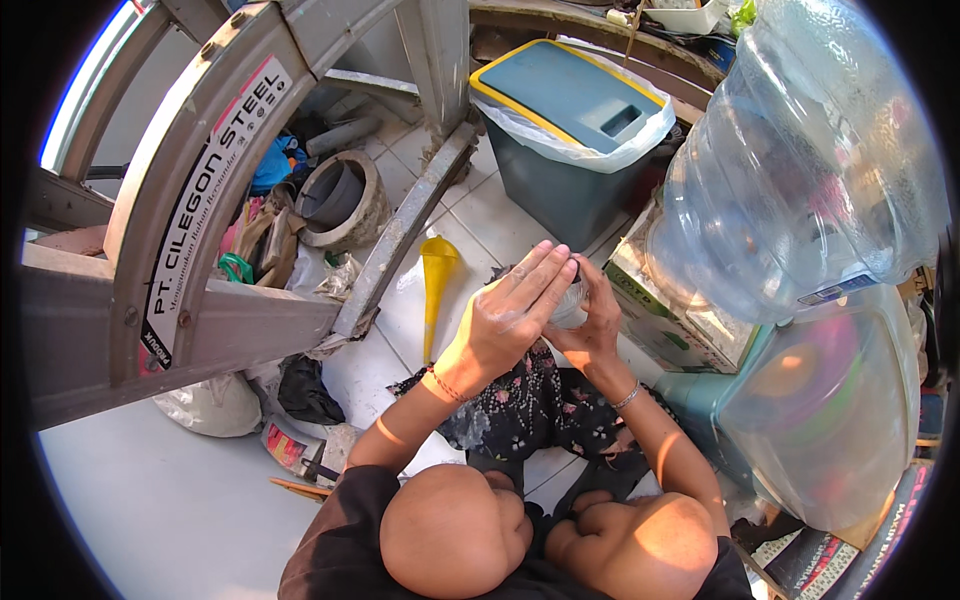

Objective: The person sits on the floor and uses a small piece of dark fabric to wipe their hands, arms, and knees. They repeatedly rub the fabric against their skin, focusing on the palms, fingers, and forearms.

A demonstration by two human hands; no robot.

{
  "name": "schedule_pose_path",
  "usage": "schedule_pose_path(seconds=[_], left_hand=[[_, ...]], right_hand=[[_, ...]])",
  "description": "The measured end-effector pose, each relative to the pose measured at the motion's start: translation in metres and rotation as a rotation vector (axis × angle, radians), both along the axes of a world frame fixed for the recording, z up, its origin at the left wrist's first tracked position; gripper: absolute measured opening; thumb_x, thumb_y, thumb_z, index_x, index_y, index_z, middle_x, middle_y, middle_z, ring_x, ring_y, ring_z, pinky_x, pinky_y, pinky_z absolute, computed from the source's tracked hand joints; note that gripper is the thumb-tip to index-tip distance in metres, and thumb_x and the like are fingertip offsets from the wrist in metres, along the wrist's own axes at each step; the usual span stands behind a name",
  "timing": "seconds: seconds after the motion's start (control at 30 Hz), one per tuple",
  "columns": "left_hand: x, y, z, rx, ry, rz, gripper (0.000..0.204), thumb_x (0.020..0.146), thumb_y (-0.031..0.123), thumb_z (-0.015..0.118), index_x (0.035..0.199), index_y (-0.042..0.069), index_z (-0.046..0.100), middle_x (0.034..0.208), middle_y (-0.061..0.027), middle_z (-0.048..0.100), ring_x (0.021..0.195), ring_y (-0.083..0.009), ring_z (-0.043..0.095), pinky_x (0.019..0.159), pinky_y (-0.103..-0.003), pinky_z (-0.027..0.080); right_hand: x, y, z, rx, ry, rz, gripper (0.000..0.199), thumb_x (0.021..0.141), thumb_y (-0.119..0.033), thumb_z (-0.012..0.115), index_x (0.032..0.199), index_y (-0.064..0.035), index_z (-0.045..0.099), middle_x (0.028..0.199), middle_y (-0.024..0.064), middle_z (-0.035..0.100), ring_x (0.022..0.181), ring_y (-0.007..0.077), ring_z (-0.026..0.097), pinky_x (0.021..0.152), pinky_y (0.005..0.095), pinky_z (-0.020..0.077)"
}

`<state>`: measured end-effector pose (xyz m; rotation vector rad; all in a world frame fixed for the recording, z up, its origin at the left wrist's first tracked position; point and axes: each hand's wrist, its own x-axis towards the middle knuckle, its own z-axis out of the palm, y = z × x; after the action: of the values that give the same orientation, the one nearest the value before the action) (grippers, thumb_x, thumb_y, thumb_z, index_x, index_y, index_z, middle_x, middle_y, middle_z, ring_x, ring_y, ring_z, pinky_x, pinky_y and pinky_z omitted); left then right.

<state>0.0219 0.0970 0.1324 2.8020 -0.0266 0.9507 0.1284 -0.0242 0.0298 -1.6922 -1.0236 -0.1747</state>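
In front of me, my right hand [588, 325] is wrapped around a small clear container [570, 307], likely a jar or bottle, with something dark near its top. My left hand [520, 300] lies against it from the other side, its fingers straight and close together. The left palm and part of the container are hidden. Pale smears show on the back of the left hand. Beneath my hands is black floral cloth [515, 400]. A yellow funnel [437, 270] rests on the white tiles, left of my hands.
A grey metal frame [250, 315] arches along the left, with a round stone-like pot [370, 205] behind it. Ahead stands a lidded bin [560, 165]. A large clear water jug [790, 190], a cardboard box [670, 320] and a translucent tub [820, 410] crowd the right.
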Motion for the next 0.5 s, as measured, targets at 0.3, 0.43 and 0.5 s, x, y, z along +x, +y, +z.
schedule_pose_path(seconds=[0.3,0.43,0.5], left_hand=[[0.003,0.002,-0.009,-0.027,0.031,0.079,0.055,0.075,-0.009,0.079,0.129,0.0,0.071,0.132,-0.017,0.07,0.126,-0.0334,0.067,0.097,-0.04,0.061],[-0.005,0.015,0.002,-0.116,0.054,0.117,0.049,0.077,-0.011,0.077,0.124,0.001,0.074,0.128,-0.0167,0.072,0.117,-0.0315,0.072,0.093,-0.036,0.063],[-0.009,0.019,0.007,-0.255,0.03,0.119,0.045,0.079,-0.014,0.075,0.122,0.0,0.075,0.127,-0.017,0.073,0.112,-0.0311,0.074,0.091,-0.036,0.064]], right_hand=[[0.008,0.015,-0.014,-0.008,0.1,0.118,0.099,0.063,-0.019,0.094,0.149,-0.0119,0.046,0.129,0.0166,0.064,0.113,0.0396,0.066,0.094,0.0445,0.0577],[0.004,0.015,-0.004,-0.113,0.171,0.19,0.102,0.067,-0.02,0.094,0.154,-0.0147,0.042,0.137,0.0186,0.062,0.12,0.0402,0.064,0.097,0.0452,0.0565],[0.002,0.017,0.003,-0.128,0.19,0.221,0.104,0.068,-0.022,0.094,0.156,-0.0156,0.041,0.141,0.0197,0.06,0.124,0.0403,0.063,0.098,0.0455,0.0559]])
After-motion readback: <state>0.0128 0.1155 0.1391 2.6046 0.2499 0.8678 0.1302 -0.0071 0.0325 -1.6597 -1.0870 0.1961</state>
